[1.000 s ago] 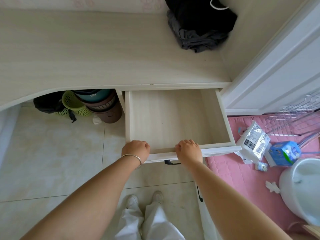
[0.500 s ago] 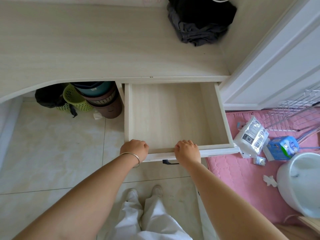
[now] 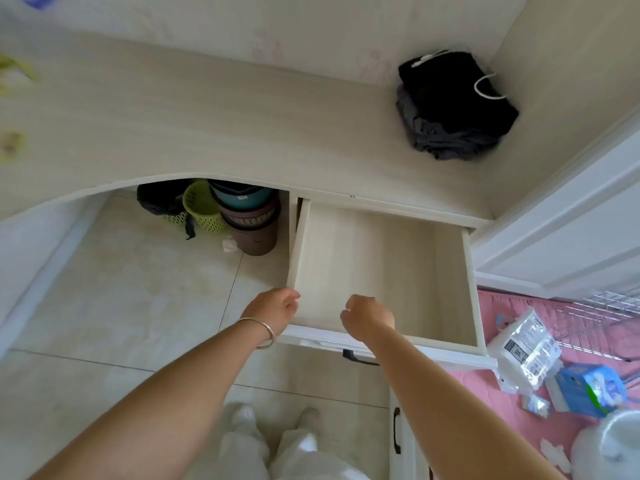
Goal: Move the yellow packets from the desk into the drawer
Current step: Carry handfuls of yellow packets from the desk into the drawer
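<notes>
The pale wooden drawer [image 3: 471,271] stands pulled out from under the desk [image 3: 207,133], and nothing lies inside it. My left hand [image 3: 273,308], with a silver bangle on the wrist, hovers at the drawer's front left corner, fingers loosely curled and holding nothing. My right hand [image 3: 369,315] hangs just above the drawer's front edge, fingers loosely bent, also holding nothing. At the far left edge of the desk, blurred yellow packets [image 3: 15,72] and a second yellow patch [image 3: 12,145] show.
A folded pile of dark clothes [image 3: 453,105] sits at the desk's back right corner. Stacked bins and a green basket [image 3: 204,206] stand under the desk. A white door [image 3: 571,209] is at the right, above a pink mat with packages [image 3: 523,351].
Both hands have let go of the drawer's front edge and lifted off it. The view has swung left and up, bringing the yellow packets into sight at the far left.
</notes>
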